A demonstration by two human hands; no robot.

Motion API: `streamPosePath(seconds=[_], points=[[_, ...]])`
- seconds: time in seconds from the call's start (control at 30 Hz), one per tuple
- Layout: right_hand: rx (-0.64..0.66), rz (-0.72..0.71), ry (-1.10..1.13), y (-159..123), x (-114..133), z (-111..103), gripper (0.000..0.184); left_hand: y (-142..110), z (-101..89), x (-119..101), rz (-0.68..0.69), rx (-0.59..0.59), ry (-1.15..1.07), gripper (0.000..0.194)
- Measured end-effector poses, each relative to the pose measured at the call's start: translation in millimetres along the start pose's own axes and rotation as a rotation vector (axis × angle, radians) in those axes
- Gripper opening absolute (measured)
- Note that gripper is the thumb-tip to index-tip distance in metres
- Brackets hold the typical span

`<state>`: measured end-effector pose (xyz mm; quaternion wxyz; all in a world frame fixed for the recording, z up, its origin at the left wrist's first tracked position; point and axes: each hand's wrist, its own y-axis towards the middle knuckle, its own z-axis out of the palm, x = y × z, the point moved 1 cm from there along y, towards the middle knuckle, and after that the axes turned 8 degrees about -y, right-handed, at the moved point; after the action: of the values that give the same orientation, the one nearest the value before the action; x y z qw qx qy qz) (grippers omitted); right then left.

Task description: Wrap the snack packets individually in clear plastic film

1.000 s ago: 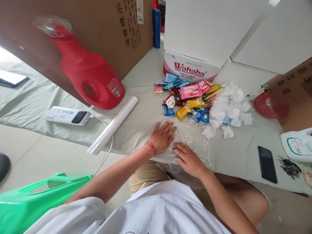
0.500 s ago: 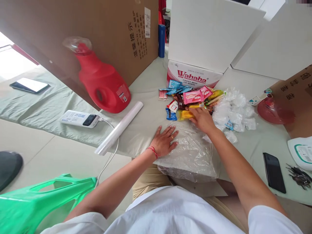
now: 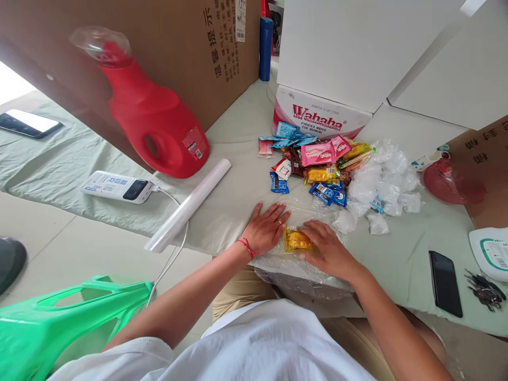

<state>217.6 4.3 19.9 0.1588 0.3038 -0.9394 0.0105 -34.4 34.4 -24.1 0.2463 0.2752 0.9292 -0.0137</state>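
A yellow snack packet [image 3: 297, 241] lies on a sheet of clear plastic film [image 3: 278, 260] near the table's front edge. My right hand [image 3: 331, 253] grips the packet's right end between thumb and fingers. To the left of the packet, my left hand [image 3: 265, 230] rests flat on the film with its fingers spread. Beyond my hands is a pile of wrapped snacks, with pink wafer packets [image 3: 319, 153], light blue sachets [image 3: 288, 130], blue packets [image 3: 326, 193] and another yellow packet [image 3: 321, 174]. Several clear plastic bundles [image 3: 383, 182] sit right of the pile.
A roll of plastic film [image 3: 188, 206] lies left of my hands, near a power bank [image 3: 117, 186] with its cable and a red jug [image 3: 159, 127]. Boxes [image 3: 321, 114] stand behind the snacks. A black phone [image 3: 445, 283] and keys [image 3: 486, 290] lie right.
My right hand has drawn back from the pile towards me, bringing the yellow snack packet onto the film beside my left hand. Blue packets it covered now show. My left hand stays flat.
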Motion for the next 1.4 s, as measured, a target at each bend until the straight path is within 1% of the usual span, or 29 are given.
streamPosePath(seconds=[0.03, 0.07, 0.1, 0.17, 0.23, 0.27, 0.3, 0.33, 0.37, 0.43, 0.5, 0.57, 0.67, 0.73, 0.77, 0.83, 0.93, 1.0, 1.03, 1.13, 1.23, 1.33, 1.4], points=[[-0.010, 0.012, 0.010, 7, -9, -8, 0.048, 0, 0.5, 1, 0.002, -0.001, 0.003, 0.052], [-0.046, 0.051, -0.007, 15, -19, -16, 0.042, 0, 1.0, 1, 0.003, -0.002, 0.007, 0.052], [-0.097, 0.118, -0.057, 26, -30, -24, 0.040, 0, 1.6, 2, 0.005, -0.001, 0.012, 0.052], [-0.165, 0.291, -0.218, 49, -52, -34, 0.044, 1, 2.4, 3, 0.006, 0.012, 0.020, 0.054], [-0.114, 0.418, -0.351, 71, -70, -33, 0.053, 1, 2.5, 3, 0.002, 0.033, 0.028, 0.056], [-0.071, 0.452, -0.383, 79, -76, -30, 0.055, 2, 2.3, 3, -0.003, 0.039, 0.031, 0.056], [-0.042, 0.462, -0.399, 83, -80, -27, 0.054, 2, 2.2, 3, -0.007, 0.042, 0.034, 0.056], [-0.042, 0.455, -0.408, 84, -83, -25, 0.053, 2, 2.1, 2, -0.011, 0.041, 0.035, 0.056], [-0.072, 0.437, -0.413, 81, -84, -25, 0.051, 2, 2.1, 1, -0.012, 0.038, 0.036, 0.056], [-0.177, 0.382, -0.405, 66, -84, -31, 0.048, 2, 2.5, 1, -0.006, 0.033, 0.034, 0.055], [-0.273, 0.322, -0.369, 46, -84, -45, 0.046, 2, 3.1, 1, 0.001, 0.033, 0.029, 0.054], [-0.333, 0.298, -0.326, 26, -83, -61, 0.043, 2, 3.7, 1, 0.002, 0.030, 0.025, 0.054], [-0.449, 0.369, -0.276, 8, -76, -79, 0.038, 1, 4.4, 2, 0.002, 0.017, 0.025, 0.055], [-0.558, 0.428, -0.208, 2, -62, -85, 0.038, 1, 4.9, 2, 0.007, 0.009, 0.028, 0.055], [-0.602, 0.434, -0.145, 0, -52, -85, 0.039, 1, 5.1, 2, 0.009, 0.009, 0.029, 0.055], [-0.623, 0.379, 0.001, -2, -25, -82, 0.041, 1, 5.4, 2, 0.012, 0.011, 0.031, 0.056], [-0.570, 0.228, 0.122, -2, 15, -72, 0.039, 1, 5.4, 1, 0.004, 0.019, 0.035, 0.056], [-0.549, 0.173, 0.148, -3, 33, -64, 0.038, 2, 5.3, 1, -0.003, 0.026, 0.042, 0.055], [-0.539, 0.155, 0.167, -3, 38, -60, 0.039, 2, 5.3, 0, -0.009, 0.028, 0.045, 0.055], [-0.449, 0.098, 0.232, -4, 41, -38, 0.039, 2, 5.5, 0, -0.030, 0.031, 0.050, 0.054], [-0.328, 0.071, 0.268, -8, 34, -8, 0.034, 2, 4.9, 1, -0.032, 0.036, 0.046, 0.055], [-0.266, 0.147, 0.352, -13, 25, 14, 0.032, 3, 3.7, 2, -0.038, 0.048, 0.035, 0.059], [-0.288, 0.262, 0.486, -15, 17, 19, 0.033, 5, 3.3, 2, -0.049, 0.058, 0.033, 0.061]])
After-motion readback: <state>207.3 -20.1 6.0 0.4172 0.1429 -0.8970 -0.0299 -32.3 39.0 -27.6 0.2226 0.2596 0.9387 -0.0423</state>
